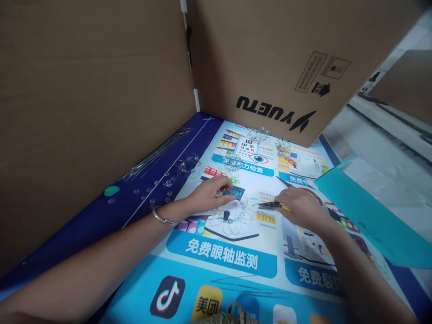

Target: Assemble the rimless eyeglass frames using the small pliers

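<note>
Near the middle of the printed sheet, my left hand [212, 193] has its fingers curled and drawn together above a flower-shaped wire piece [234, 216]. Whatever its fingertips hold is too small to make out. To the right, my right hand [299, 204] is wrapped round small pliers [270, 204], whose dark jaws point left toward the wire piece. Another thin dark pointed tool [284, 181] sticks out above the same hand. Beyond my left hand lies a further wire loop piece [232, 163].
Cardboard walls [94, 90] rise at the left and back. Clear round beads [148, 191], a green disc [111, 191] and a bundle of thin wires [155, 153] lie at the left. Wire pieces [258, 135] stand at the back. A teal panel [371, 216] is at the right.
</note>
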`<state>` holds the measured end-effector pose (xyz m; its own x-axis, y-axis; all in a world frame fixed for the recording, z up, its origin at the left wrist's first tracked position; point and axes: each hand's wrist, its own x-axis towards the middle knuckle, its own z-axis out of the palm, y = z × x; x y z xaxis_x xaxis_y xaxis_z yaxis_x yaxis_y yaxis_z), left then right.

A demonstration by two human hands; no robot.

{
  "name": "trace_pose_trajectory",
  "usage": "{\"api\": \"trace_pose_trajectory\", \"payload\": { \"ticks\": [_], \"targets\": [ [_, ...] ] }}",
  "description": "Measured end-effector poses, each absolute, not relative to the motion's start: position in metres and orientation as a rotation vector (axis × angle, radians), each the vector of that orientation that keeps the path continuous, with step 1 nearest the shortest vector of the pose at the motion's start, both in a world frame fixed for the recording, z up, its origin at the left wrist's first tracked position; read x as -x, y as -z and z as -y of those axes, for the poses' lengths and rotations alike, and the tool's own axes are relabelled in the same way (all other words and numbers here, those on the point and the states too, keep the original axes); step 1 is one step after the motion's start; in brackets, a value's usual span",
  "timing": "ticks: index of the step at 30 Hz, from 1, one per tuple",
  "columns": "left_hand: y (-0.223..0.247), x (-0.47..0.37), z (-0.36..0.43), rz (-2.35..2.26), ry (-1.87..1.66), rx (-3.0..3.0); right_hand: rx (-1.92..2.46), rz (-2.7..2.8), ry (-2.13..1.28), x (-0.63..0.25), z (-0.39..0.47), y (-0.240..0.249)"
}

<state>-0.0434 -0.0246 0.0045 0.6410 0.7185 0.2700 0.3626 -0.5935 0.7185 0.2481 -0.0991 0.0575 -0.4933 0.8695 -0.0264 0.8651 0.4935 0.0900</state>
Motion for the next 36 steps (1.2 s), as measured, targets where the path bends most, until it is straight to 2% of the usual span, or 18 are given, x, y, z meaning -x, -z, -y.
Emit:
{"api": "trace_pose_trajectory", "payload": {
  "ticks": [8,18,36],
  "targets": [
    [0.002,0.039,0.026,-0.857,-0.713,-2.394,-1.53,-2.576,-0.263,-0.255,0.104,-0.069],
    [0.015,0.04,0.017,-0.996,-0.767,-2.417,-1.796,-2.372,-0.276,-0.288,0.116,-0.104],
    [0.008,0.037,0.016,-1.014,-0.783,-2.231,-1.764,-2.168,-0.283,-0.285,0.108,-0.067]
  ]
}}
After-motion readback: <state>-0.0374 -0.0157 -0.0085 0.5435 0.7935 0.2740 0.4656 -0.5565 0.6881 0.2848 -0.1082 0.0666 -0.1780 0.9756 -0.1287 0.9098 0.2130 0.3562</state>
